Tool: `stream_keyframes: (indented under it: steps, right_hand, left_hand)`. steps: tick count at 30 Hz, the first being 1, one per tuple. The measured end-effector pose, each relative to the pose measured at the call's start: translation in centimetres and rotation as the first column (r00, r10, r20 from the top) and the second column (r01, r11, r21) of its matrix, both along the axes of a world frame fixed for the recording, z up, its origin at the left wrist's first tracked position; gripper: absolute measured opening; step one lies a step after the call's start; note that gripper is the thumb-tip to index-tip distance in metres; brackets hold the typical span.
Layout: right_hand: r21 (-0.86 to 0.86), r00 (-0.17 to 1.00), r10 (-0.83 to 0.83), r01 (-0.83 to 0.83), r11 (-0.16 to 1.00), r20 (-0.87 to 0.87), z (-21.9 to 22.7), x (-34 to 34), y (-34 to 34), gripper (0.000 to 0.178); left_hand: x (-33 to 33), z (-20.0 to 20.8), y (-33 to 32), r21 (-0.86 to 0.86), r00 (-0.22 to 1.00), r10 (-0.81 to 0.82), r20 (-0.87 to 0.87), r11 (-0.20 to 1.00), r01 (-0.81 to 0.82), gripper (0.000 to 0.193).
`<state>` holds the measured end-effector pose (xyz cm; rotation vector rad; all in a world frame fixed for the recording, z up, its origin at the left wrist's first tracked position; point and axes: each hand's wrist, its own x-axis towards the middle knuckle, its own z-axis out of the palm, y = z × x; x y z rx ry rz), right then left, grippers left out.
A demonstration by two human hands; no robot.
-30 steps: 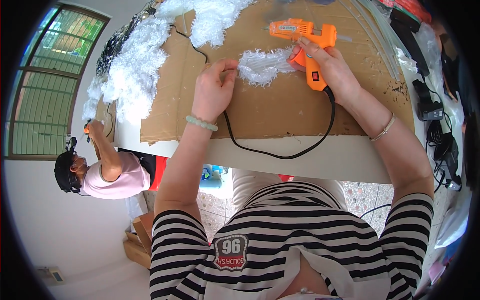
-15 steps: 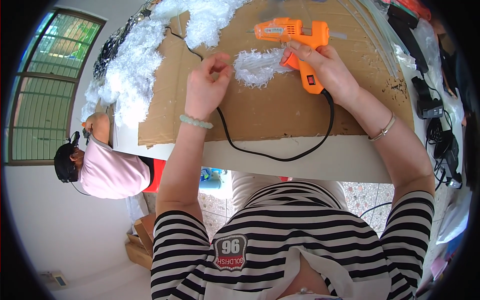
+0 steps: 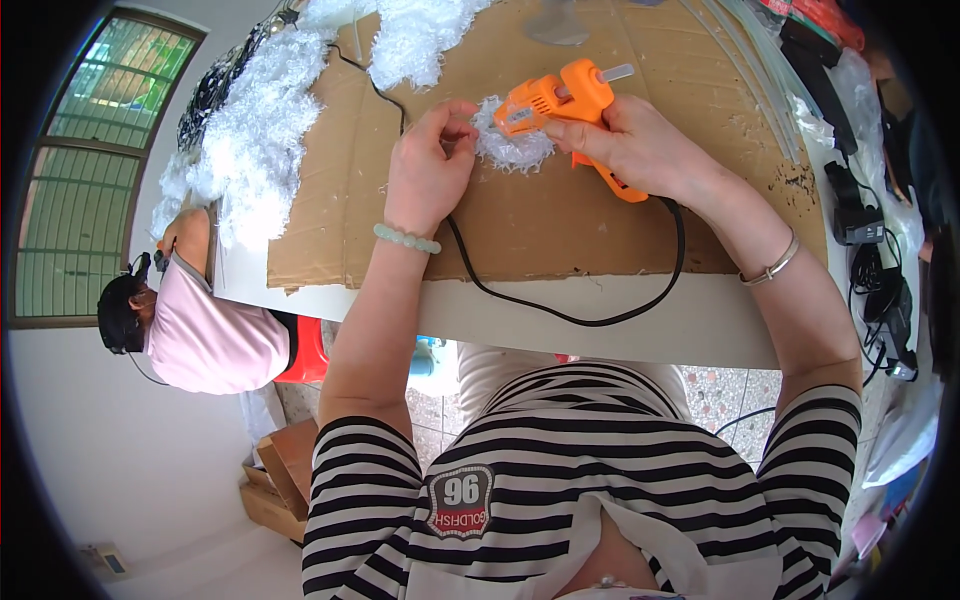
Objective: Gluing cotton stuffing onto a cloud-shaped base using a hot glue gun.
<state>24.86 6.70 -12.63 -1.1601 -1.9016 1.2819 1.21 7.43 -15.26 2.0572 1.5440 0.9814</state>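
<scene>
My right hand [image 3: 650, 150] is wrapped around the handle of an orange hot glue gun [image 3: 565, 103]. A clear glue stick [image 3: 617, 73] pokes out of its back end. The gun tilts down to the left, its nose over a small white fringed piece [image 3: 520, 152] lying on the cardboard. My left hand [image 3: 432, 168] is at the left edge of that piece, fingers curled together in a pinch. What sits between those fingertips is hidden. A black cord [image 3: 560, 318] runs from the gun's handle in a loop toward my left wrist.
Cardboard [image 3: 370, 240] covers much of the white table [image 3: 600, 340]. Heaps of white fringe [image 3: 260, 130] lie at the left and back. Long clear sticks [image 3: 745, 80] lie at the right, near black adapters with cables [image 3: 885, 300]. A person in pink [image 3: 215, 325] sits at the left.
The glue gun has moved down and left and now tilts over the fringed piece. My left hand has shifted right, up to that piece's edge.
</scene>
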Motion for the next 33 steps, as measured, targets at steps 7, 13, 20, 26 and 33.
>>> stream_keyframes:
  steps: [7, 13, 20, 26, 33]
  right_hand:
    - [0.063, 0.997, 0.009, -0.013, 0.998, 0.071, -0.5, -0.4, 0.2, 0.037]
    - [0.078, 0.994, 0.011, -0.02, 0.997, 0.109, -0.1, -0.4, 0.0, 0.038]
    - [0.083, 0.981, -0.012, -0.004, 0.997, 0.191, -0.6, -0.5, 0.3, 0.037]
    - [0.027, 0.987, 0.033, -0.038, 0.999, 0.157, -0.1, 0.3, 0.5, 0.036]
    - [-0.141, 0.977, -0.118, 0.093, 0.986, -0.178, 1.3, 0.9, 0.1, 0.032]
  left_hand:
    - [0.2, 0.4, -0.2, 0.011, 1.0, -0.001, 0.005, 1.0, 0.001, 0.03]
    - [-0.1, -0.1, -0.1, 0.015, 0.999, -0.015, 0.035, 1.0, 0.014, 0.028]
    - [0.1, 0.0, -0.1, 0.029, 1.0, -0.005, 0.003, 1.0, 0.005, 0.028]
    - [0.0, -0.2, 0.1, 0.03, 1.0, 0.002, -0.009, 1.0, -0.002, 0.028]
    - [0.0, -0.4, 0.0, 0.134, 0.997, 0.011, -0.082, 0.991, 0.0, 0.023]
